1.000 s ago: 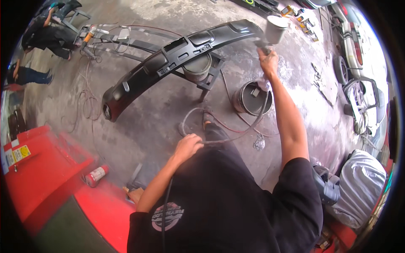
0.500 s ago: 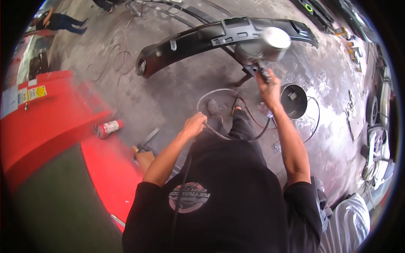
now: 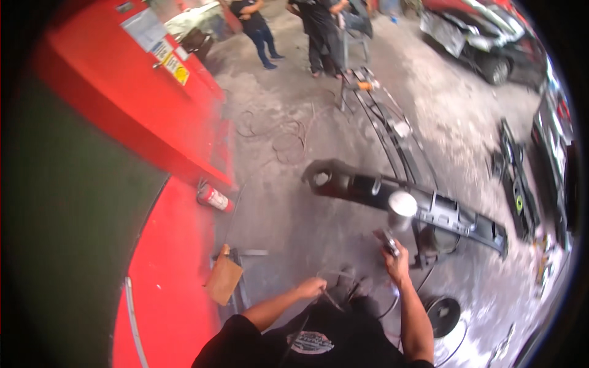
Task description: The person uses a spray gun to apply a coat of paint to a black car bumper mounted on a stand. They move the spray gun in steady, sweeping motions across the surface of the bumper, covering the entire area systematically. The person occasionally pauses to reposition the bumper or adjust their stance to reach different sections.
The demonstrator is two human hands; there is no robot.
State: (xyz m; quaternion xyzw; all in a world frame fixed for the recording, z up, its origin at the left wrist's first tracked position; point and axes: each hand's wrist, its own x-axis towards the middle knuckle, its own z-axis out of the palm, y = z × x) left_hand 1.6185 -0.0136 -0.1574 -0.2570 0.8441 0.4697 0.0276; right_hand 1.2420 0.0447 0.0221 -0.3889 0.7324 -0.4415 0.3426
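Note:
My right hand (image 3: 397,262) grips a spray gun (image 3: 389,241) with a pale cup (image 3: 402,206) on top, held out in front of a long black bumper (image 3: 460,218). The bumper lies on a metal stand (image 3: 423,253), partly hidden by the cup. My left hand (image 3: 311,287), lower and further left, is closed round a hose (image 3: 331,300) that loops down by my legs. Beside my right forearm on the floor sits a round dark bucket (image 3: 445,316). The picture is somewhat blurred.
On the left stand a red panel (image 3: 123,92), a fire extinguisher (image 3: 215,198) and brown cardboard (image 3: 224,279). At the back two people (image 3: 316,37) (image 3: 251,24) stand near rails (image 3: 383,116) and tangled hoses (image 3: 285,138). Car parts (image 3: 515,184) and vehicles (image 3: 475,43) line the right.
The view has swung up and left, bringing the people to the top middle and the bumper lower in the picture. Both hands keep hold; the spray gun sits further below the bumper's middle in view.

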